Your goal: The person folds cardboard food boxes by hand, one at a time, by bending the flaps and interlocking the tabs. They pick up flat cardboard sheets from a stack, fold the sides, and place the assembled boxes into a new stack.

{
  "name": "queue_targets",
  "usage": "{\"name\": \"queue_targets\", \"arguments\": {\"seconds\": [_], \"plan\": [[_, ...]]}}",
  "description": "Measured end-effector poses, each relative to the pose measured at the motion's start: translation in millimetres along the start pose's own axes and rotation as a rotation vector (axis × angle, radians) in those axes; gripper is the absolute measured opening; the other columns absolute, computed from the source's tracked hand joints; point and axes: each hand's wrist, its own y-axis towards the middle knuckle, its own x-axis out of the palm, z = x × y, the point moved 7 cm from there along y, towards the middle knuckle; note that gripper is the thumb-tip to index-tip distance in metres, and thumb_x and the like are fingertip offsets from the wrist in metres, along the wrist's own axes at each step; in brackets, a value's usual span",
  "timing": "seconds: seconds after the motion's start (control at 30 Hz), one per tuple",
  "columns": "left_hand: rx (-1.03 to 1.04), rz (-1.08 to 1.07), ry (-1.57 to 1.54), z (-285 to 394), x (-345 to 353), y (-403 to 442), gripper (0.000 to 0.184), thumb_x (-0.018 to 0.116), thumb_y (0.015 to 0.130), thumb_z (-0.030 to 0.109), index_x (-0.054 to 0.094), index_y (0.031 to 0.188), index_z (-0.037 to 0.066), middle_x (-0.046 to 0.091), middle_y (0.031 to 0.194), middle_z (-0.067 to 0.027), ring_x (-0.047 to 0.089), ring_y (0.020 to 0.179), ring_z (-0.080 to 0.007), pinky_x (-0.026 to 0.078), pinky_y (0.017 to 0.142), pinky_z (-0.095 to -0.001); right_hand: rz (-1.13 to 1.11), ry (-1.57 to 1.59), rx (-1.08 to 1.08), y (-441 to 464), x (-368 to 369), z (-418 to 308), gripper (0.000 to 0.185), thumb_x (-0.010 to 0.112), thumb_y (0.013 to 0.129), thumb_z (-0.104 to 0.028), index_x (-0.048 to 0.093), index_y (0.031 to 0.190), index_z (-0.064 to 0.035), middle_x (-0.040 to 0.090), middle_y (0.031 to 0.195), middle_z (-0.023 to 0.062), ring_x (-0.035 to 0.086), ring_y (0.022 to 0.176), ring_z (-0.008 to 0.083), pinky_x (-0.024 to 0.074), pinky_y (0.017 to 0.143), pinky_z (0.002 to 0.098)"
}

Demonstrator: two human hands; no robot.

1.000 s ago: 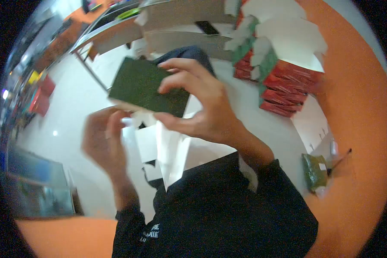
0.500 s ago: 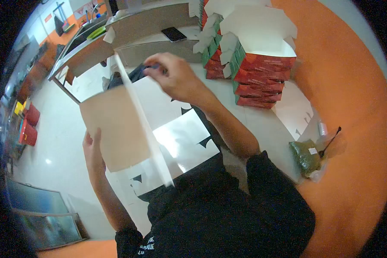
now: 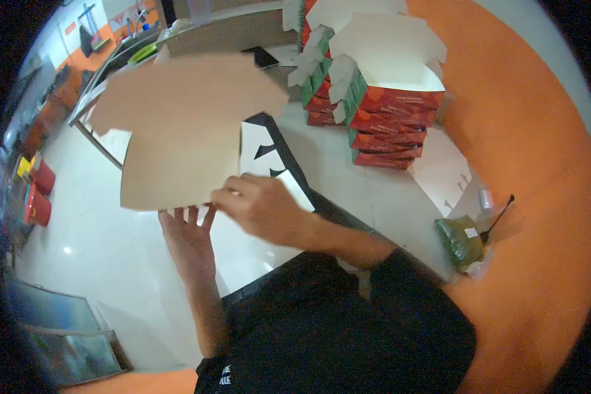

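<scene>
A partly folded cardboard pizza box (image 3: 180, 174) is held up in front of me, its plain tan inside facing me. The box's wide lid flap (image 3: 187, 92) stretches away at the far side. My left hand (image 3: 190, 243) supports the near edge from below, fingertips curled over it. At the near right corner, my right hand (image 3: 262, 207) pinches the cardboard, its fingers closed on the edge. Flat white box blanks (image 3: 243, 253) with dark cut-out notches lie beneath, on my lap, partly covered by the box and my arms.
Stacks of folded red and green boxes (image 3: 400, 102) stand on the floor ahead right. A plastic bag with green contents (image 3: 461, 241) lies at right, near a flat white sheet (image 3: 440, 174). A dark phone (image 3: 264, 58) rests on a ledge; red bins (image 3: 38, 205) stand far left.
The cardboard has turned from edge-on panels to a box opened toward me, lid flap outward. My right hand came down to its near corner; my left hand shifted right to the near edge.
</scene>
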Motion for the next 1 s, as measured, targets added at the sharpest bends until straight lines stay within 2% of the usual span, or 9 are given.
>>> {"name": "queue_targets", "arguments": {"seconds": [0.07,0.1,0.17,0.2,0.47,0.6,0.7,0.83,1.0], "plan": [[-0.009,-0.096,-0.067,0.9,3.8,-3.7,0.053,0.040,0.095,0.040,0.026,0.137,0.010,0.043,0.125,-0.0170,0.046,0.116,-0.0299,0.045,0.091,-0.0458,0.073,-0.056,-0.054,-4.1,-32.9,17.2,0.011,0.061,0.080,-0.015,0.059,0.088,-0.0069,0.059,0.078,0.0084,0.060,0.071,0.0252,0.0485,0.062,0.0361],[-0.034,-0.204,0.012,5.5,4.6,-2.7,0.050,0.035,0.096,0.037,0.027,0.138,0.010,0.037,0.134,-0.0189,0.038,0.125,-0.0359,0.036,0.100,-0.0567,0.111,-0.085,-0.012,-8.0,-47.6,39.4,0.009,0.060,0.080,-0.012,0.060,0.087,-0.0065,0.059,0.076,0.0080,0.060,0.073,0.0264,0.0483,0.062,0.0368],[0.009,-0.148,0.230,24.9,8.5,-5.8,0.047,0.037,0.096,0.022,0.025,0.139,0.007,0.042,0.129,-0.0235,0.047,0.117,-0.0357,0.043,0.097,-0.0480,0.151,-0.104,0.078,-4.4,-103.2,65.5,0.012,0.063,0.076,-0.005,0.062,0.088,-0.0040,0.062,0.081,0.0096,0.061,0.077,0.0244,0.0489,0.065,0.0340],[0.021,-0.125,0.259,30.6,2.9,-6.1,0.047,0.037,0.095,0.018,0.024,0.139,0.005,0.044,0.127,-0.0245,0.050,0.115,-0.0354,0.044,0.096,-0.0449,0.179,-0.066,0.126,-8.5,-127.9,83.3,0.017,0.064,0.074,-0.011,0.062,0.090,-0.0042,0.061,0.082,0.0126,0.060,0.079,0.0299,0.0478,0.071,0.0377],[0.053,-0.091,0.351,36.4,-38.4,-9.4,0.051,0.041,0.095,0.034,0.033,0.132,0.000,0.051,0.118,-0.0199,0.057,0.103,-0.0309,0.048,0.085,-0.0386,0.396,-0.497,0.469,-50.7,-288.3,176.2,0.036,0.071,0.078,-0.036,0.065,0.088,-0.0016,0.064,0.076,0.0115,0.061,0.067,0.0180,0.0473,0.062,0.0302],[0.059,-0.095,0.378,37.1,-35.6,-10.1,0.049,0.043,0.094,0.033,0.036,0.129,0.000,0.054,0.114,-0.0177,0.059,0.098,-0.0287,0.048,0.081,-0.0364,0.309,-0.464,0.667,-74.5,-307.5,239.1,0.043,0.069,0.078,-0.042,0.066,0.087,-0.0006,0.065,0.079,0.0139,0.062,0.072,0.0207,0.0474,0.065,0.0312],[0.070,-0.113,0.400,39.7,-35.7,-9.5,0.049,0.046,0.093,0.032,0.038,0.128,-0.001,0.055,0.111,-0.0168,0.060,0.096,-0.0279,0.048,0.080,-0.0357,0.199,-0.590,0.675,-84.6,-300.6,264.0,0.045,0.067,0.078,-0.045,0.067,0.088,-0.0014,0.065,0.092,0.0156,0.060,0.088,0.0259,0.0470,0.076,0.0358],[0.080,-0.070,0.462,45.6,-33.6,-9.5,0.043,0.048,0.092,0.027,0.043,0.122,-0.003,0.057,0.105,-0.0165,0.061,0.090,-0.0263,0.048,0.077,-0.0338,0.035,-0.835,0.451,-83.3,-285.7,249.9,0.039,0.066,0.079,-0.042,0.069,0.090,-0.0056,0.060,0.117,0.0098,0.051,0.110,0.0333,0.0393,0.095,0.0440],[0.124,-0.051,0.571,58.9,-41.0,-12.2,0.035,0.049,0.090,0.020,0.049,0.115,-0.005,0.057,0.101,-0.0158,0.061,0.086,-0.0244,0.048,0.075,-0.0327,0.069,-0.846,0.411,-81.2,-280.0,228.1,0.034,0.065,0.079,-0.038,0.068,0.088,-0.0053,0.059,0.119,0.0102,0.052,0.110,0.0309,0.0407,0.094,0.0419]]}}
